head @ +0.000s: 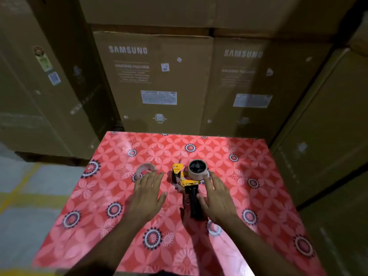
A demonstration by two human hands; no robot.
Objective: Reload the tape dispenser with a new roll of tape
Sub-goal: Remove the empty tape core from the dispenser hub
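- On the red flower-patterned tablecloth (111, 156), left of centre, lies the translucent roll of tape (143, 170), flat on its side and partly hidden by fingertips.
- Over it hovers the left hand (148, 196), fingers spread and relaxed, grasping nothing.
- If that hand sweeps across, I judge it could push the roll away, since nothing steadies it.
- At centre lies the yellow-and-black tape dispenser (186, 181), a worn brown core (197, 169) on its hub.
- Its long axis runs near to far: black handle (194, 202) toward the person, head pointing away.
- Beside the handle spreads the right hand (216, 196), also released; whether it touches is unclear.
- A loose hold could let the dispenser tip or its blade catch a finger.
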